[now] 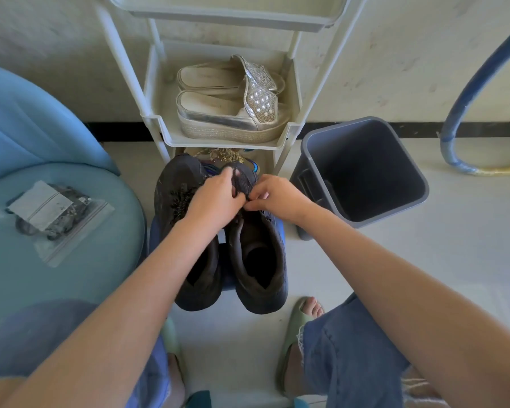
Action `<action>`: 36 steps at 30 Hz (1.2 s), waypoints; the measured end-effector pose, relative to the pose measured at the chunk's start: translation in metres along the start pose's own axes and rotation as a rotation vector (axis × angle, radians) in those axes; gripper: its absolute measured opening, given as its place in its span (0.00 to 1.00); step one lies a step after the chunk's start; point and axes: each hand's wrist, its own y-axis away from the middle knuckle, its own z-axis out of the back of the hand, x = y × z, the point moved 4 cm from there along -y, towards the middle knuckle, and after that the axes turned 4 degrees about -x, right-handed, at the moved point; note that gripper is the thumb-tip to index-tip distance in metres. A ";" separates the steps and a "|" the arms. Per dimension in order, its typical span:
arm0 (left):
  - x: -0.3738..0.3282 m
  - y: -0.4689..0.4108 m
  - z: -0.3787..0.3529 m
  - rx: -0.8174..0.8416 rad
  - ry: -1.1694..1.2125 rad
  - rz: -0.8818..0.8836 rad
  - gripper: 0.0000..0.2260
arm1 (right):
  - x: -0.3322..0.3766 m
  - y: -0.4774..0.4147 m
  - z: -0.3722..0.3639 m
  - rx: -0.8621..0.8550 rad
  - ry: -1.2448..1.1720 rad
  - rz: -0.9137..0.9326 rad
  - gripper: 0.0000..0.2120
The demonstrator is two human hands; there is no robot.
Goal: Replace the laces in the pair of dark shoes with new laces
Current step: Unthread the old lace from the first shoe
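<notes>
Head: L hand point(215, 197), R hand point(278, 198) pinch lace point(242, 184) at shoe point(259, 260); bin point(395, 184) near right.

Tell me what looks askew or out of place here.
The pair of dark lace-up shoes perches on a small blue stool too narrow for it: both heels overhang its near edge, and the left shoe splays outward. The left hand and right hand hold the right shoe's dark lace. Nothing looks spilled or broken.

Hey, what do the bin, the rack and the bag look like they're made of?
The bin looks like matte grey plastic: smooth moulded walls. The rack seems off-white plastic, going by its moulded tray rims. The bag is clear, glossy plastic film with a zip strip.
</notes>
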 end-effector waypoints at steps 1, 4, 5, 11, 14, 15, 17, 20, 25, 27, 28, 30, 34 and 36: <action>0.001 0.001 -0.004 0.049 0.026 -0.013 0.18 | -0.001 -0.001 0.000 -0.033 -0.018 -0.006 0.05; -0.002 0.004 -0.013 0.184 0.001 -0.079 0.13 | -0.007 0.000 0.004 -0.108 -0.126 -0.064 0.07; -0.003 0.003 -0.013 0.160 -0.053 -0.113 0.10 | -0.008 0.000 0.005 -0.102 -0.153 -0.067 0.07; 0.001 0.006 0.002 -0.136 0.028 -0.078 0.11 | -0.010 0.001 0.000 0.138 -0.006 0.004 0.09; 0.009 0.003 0.016 -0.387 0.418 0.109 0.11 | -0.013 0.002 0.003 0.183 -0.068 -0.025 0.09; 0.012 0.001 0.018 -0.443 0.522 0.169 0.10 | -0.013 0.002 0.004 0.177 -0.087 -0.030 0.10; 0.017 0.003 0.014 -0.502 0.670 0.274 0.12 | -0.012 0.001 0.002 0.173 -0.118 -0.027 0.10; 0.016 0.005 0.007 -0.518 0.700 0.284 0.13 | -0.013 0.000 0.000 0.192 -0.145 -0.037 0.08; 0.017 0.000 0.000 -0.402 0.964 0.403 0.11 | -0.015 0.000 -0.001 0.212 -0.145 -0.049 0.10; 0.022 0.001 -0.003 -0.341 1.017 0.456 0.10 | -0.015 -0.001 -0.001 0.221 -0.158 -0.044 0.10; 0.024 0.002 -0.004 -0.318 1.073 0.490 0.10 | -0.015 -0.001 0.000 0.226 -0.162 -0.041 0.09; 0.024 0.003 -0.005 -0.280 1.219 0.567 0.11 | -0.014 -0.001 0.001 0.235 -0.146 -0.034 0.08; 0.020 0.007 -0.004 -0.322 1.301 0.631 0.08 | -0.011 0.001 0.000 0.232 -0.132 -0.040 0.06; 0.018 0.007 -0.002 -0.363 1.183 0.544 0.07 | -0.011 0.001 -0.001 0.219 -0.108 -0.047 0.07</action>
